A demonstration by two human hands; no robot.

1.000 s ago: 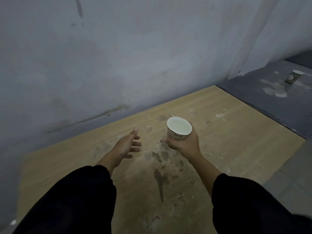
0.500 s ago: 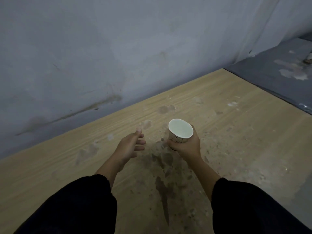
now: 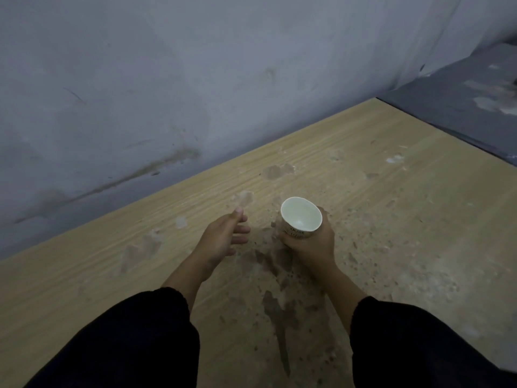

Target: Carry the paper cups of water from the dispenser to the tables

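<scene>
Paper cup (image 3: 301, 219) is gripped around its lower wall by the right hand (image 3: 310, 243), fingers wrapped from below and behind; the rim is tilted slightly toward the camera. The inside is seen as pale and whitish; whether water is held in it cannot be told from this angle. Dark printed lettering is noted on the outer wall just above the fingers. Whether the base is touching the tabletop cannot be told, since it is hidden by the hand.

The left hand (image 3: 223, 238) is held just left of the cup, not touching it, fingers loosely spread and slightly curled, nothing grasped. The two hands are kept near each other but apart. Both forearms are bare below dark sleeves (image 3: 134, 340).

The wooden table (image 3: 391, 191) beneath is light, grained, and heavily marked: dark stains and a long streak are seen directly under and behind the hands, with pale smudges farther out. The far edge of the table is set against a grey-blue wall (image 3: 195, 79) bearing a brownish smear low on the left. A darker grey surface (image 3: 461, 107) with pale patches is noted beyond the table's right corner.
</scene>
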